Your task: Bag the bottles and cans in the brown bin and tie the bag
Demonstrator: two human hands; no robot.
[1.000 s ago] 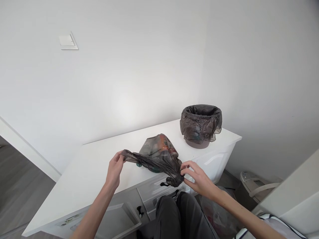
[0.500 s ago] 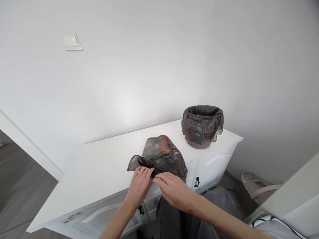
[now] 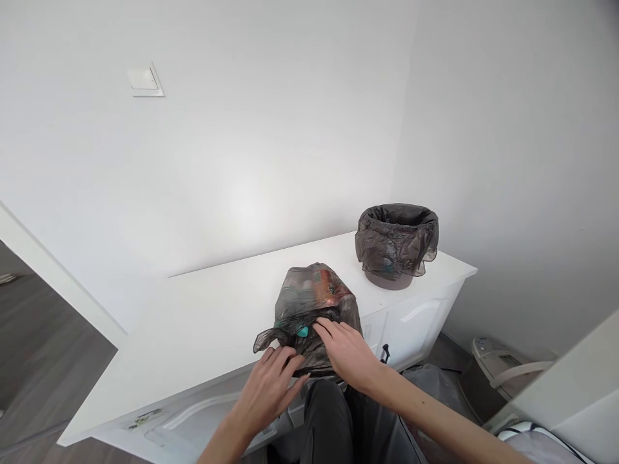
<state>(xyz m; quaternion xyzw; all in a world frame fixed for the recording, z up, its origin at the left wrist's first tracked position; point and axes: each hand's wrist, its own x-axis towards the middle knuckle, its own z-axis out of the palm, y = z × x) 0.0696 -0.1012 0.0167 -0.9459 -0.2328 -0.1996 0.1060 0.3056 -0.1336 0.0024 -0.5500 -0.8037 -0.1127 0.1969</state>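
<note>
A dark, see-through plastic bag (image 3: 316, 303) lies at the front edge of the white cabinet top (image 3: 217, 316), with an orange packet (image 3: 325, 288) and other items showing through. A small turquoise piece (image 3: 302, 332) shows at its gathered part. My left hand (image 3: 273, 380) grips the bag's near edge between thumb and fingers. My right hand (image 3: 351, 354) holds the bag's film on the right side, fingertips beside the turquoise piece. The bag's mouth is bunched, with a loose flap to the left.
A round bin (image 3: 389, 281) lined with a dark bag stands at the cabinet's right end. Behind is a wall with a light switch (image 3: 145, 79). My knees are below the cabinet's edge. A beige appliance (image 3: 503, 364) stands on the floor at right.
My hands have moved apart: the left one down toward me, the right one up and right. The bag's gathered part is spread wider, and the turquoise piece has come into view.
</note>
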